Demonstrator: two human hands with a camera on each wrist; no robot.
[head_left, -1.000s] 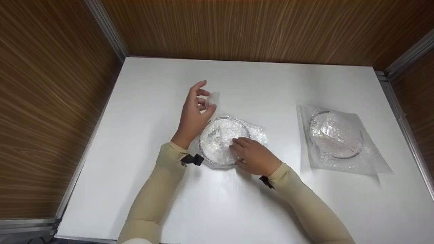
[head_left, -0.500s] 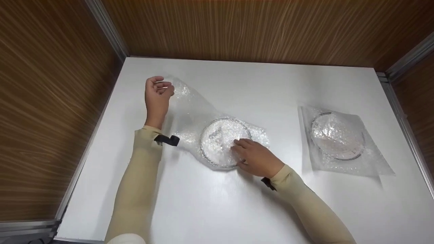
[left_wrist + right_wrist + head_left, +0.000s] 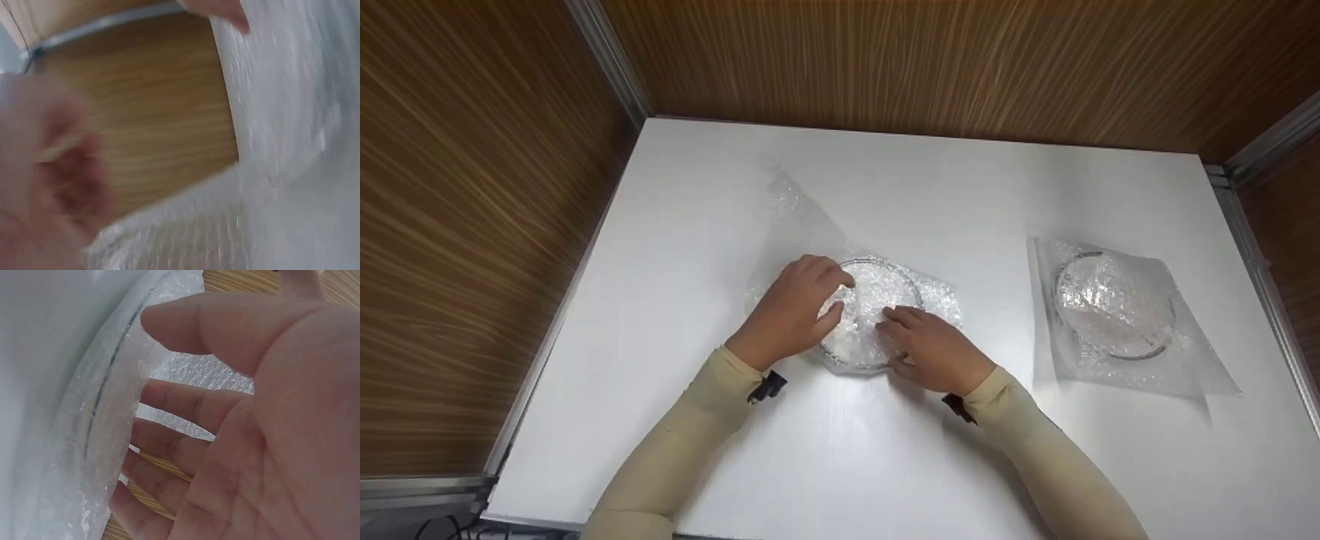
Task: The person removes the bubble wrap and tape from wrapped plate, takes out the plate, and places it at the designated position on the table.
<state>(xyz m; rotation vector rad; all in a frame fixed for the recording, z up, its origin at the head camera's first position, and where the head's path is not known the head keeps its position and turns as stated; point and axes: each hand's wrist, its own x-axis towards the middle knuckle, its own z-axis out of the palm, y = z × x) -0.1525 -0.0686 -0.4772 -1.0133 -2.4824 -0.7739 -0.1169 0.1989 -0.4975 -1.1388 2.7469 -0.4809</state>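
Working, prob., on bubble wrap (image 3: 799,225) beyond our L hand (image 3: 793,307), we had the wrapped disc (image 3: 877,285) between hands: L thumb & fingers apart, gripping nothing visible; R hand (image 3: 936,349) touching it, fingers extended. Next move prob. needed R steadying.

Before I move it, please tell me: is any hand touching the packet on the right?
No, left hand and right hand are both over the middle packet, away from the right packet.
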